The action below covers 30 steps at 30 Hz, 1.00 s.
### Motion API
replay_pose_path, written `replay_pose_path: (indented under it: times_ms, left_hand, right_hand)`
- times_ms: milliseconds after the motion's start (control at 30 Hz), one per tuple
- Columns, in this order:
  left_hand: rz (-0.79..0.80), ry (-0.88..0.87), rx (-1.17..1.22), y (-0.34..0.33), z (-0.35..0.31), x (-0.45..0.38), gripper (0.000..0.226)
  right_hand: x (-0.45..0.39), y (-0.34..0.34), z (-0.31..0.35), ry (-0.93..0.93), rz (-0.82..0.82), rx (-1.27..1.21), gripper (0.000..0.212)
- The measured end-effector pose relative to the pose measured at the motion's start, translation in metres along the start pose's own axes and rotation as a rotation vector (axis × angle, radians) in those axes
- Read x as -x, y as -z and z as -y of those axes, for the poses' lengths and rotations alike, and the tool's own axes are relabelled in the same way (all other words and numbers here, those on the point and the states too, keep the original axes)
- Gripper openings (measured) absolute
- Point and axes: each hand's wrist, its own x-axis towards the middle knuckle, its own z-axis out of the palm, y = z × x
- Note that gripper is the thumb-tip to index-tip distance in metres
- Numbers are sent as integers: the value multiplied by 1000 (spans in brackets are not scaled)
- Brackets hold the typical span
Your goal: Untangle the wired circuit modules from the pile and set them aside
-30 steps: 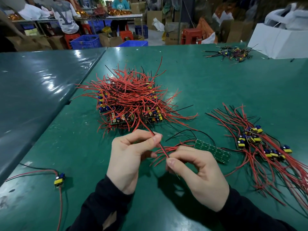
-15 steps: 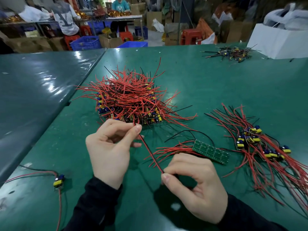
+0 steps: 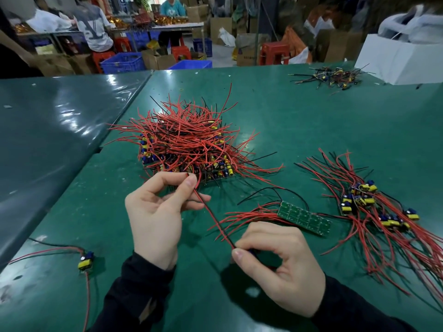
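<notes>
A tangled pile (image 3: 189, 142) of red and black wired circuit modules sits mid-table on the green table (image 3: 287, 116). My left hand (image 3: 155, 212) pinches a red-and-black wire pair (image 3: 213, 218) near the pile's front edge. The pair runs taut down to my right hand (image 3: 280, 264), which pinches its lower end; what hangs at that end is hidden in my fingers. A green board strip (image 3: 304, 218) with red wires lies just beyond my right hand. Separated modules (image 3: 366, 202) lie in a loose heap at the right.
One single module (image 3: 85, 261) with long wires lies at the front left. A smaller bunch of wired parts (image 3: 333, 77) and a white box (image 3: 402, 61) stand at the far right. A second table (image 3: 48, 130) adjoins on the left. People sit at benches beyond.
My hands have drawn apart along the wire pair: the left went up and left toward the pile, the right came down toward me, pulling the wires taut.
</notes>
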Motion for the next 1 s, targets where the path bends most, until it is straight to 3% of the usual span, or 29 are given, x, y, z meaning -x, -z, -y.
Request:
replay_pose_path:
  times_ms: [233,367,467,633,800,1000]
  left_hand:
    - [-45,81,130,-7,2,5,9]
    - [308,326,89,-18,8,21,29]
    - [410,455,86,-23,12,28,29]
    - [338,520,156,-24,12,29,16]
    - [94,397,224,-16,7,15,6]
    - [-20,300,223,-6,0,3,6]
  right_hand:
    - [-4,3,-3,-73,-84,-21,17]
    - [-8,8,-9,-165,-180,-42,18]
    - [-9,8,-9,-190,-173,-61,18]
    - [-8,8,-9,-188,-140,-49,18]
    - [-4,1,-6,-135,-36,0,18]
    - [-3,1,0,-84,41,-47,17]
